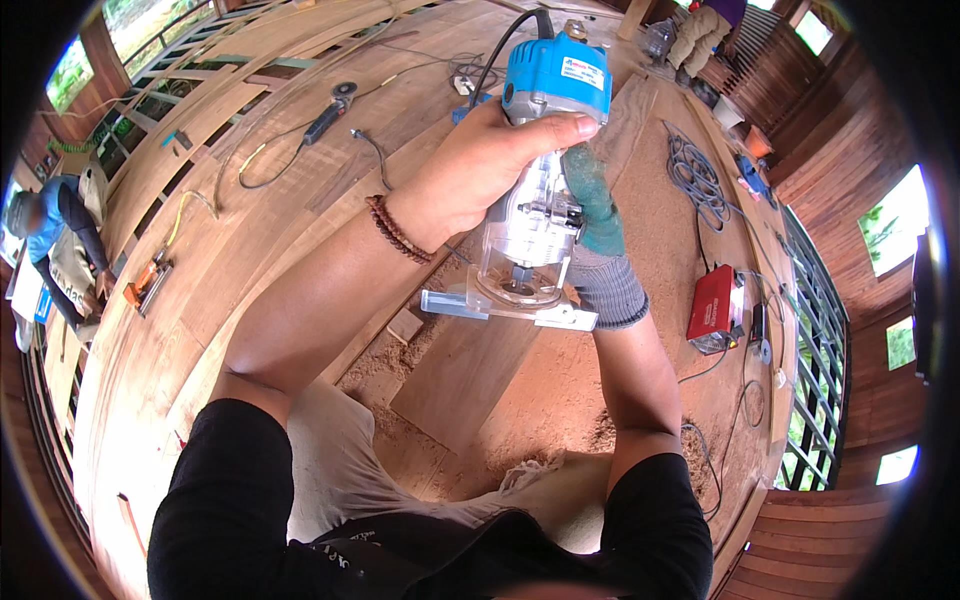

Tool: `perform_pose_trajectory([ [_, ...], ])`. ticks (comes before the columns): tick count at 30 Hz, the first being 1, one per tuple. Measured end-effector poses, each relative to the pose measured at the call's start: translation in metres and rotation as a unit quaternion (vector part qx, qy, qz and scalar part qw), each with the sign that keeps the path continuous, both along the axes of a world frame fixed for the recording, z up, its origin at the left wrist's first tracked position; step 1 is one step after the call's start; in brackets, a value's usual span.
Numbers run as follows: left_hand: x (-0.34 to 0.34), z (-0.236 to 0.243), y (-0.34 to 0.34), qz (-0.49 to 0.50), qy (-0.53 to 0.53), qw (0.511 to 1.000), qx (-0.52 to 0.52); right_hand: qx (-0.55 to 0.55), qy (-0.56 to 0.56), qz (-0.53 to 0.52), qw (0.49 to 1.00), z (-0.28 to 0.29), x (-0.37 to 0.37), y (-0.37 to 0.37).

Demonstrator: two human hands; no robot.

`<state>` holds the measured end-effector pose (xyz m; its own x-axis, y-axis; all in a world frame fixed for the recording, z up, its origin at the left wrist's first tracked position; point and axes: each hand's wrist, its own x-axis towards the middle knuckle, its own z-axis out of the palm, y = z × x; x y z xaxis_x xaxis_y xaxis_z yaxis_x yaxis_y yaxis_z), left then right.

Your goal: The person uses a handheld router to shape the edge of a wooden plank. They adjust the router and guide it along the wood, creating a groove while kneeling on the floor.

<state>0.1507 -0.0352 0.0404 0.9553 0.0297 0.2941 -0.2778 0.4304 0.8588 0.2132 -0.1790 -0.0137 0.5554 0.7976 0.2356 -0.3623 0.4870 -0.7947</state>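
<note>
A trim router [557, 88] with a blue motor cap and a clear plastic base is held upright in front of me, above the floor. My left hand [478, 170], bare and with a beaded bracelet at the wrist, wraps round its upper body, thumb across the front below the cap. On the router's right side my right hand [597, 225], in a teal and grey work glove, grips the housing; most of its fingers are hidden behind. Below the base a wooden plank [465, 385] lies among sawdust, with a small wood block [404, 326] beside it.
An angle grinder [325, 122] and an orange tool [148, 285] lie to the left. At right are a coiled cable [697, 180] and a red machine [715, 310]. One person [72, 225] crouches at far left; another [705, 40] is at the far right. Cords cross the floor.
</note>
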Motion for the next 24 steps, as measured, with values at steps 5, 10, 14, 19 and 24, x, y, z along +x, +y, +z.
perform_pose_trajectory([
  [5, 0.0004, -0.0002, -0.0011, 0.002, -0.003, 1.0, 0.003, 0.028, 0.066, 0.021, 0.997, -0.0014, -0.0023, 0.0013],
  [10, 0.0004, -0.0024, 0.0005, -0.009, 0.0, 1.0, -0.005, 0.026, 0.04, 0.044, 0.998, -0.0027, 0.0033, 0.0009],
  [14, 0.002, -0.0041, 0.0017, -0.006, 0.009, 1.0, 0.003, 0.052, 0.069, 0.077, 0.993, -0.0056, 0.0071, 0.0032],
  [19, 0.0041, -0.0063, 0.0024, -0.01, 0.013, 1.0, -0.002, 0.033, 0.086, 0.048, 0.995, -0.0078, 0.006, 0.0042],
  [24, 0.0055, -0.0087, 0.0038, -0.01, 0.013, 1.0, -0.008, 0.031, 0.083, 0.038, 0.995, -0.0058, 0.0065, 0.0054],
])
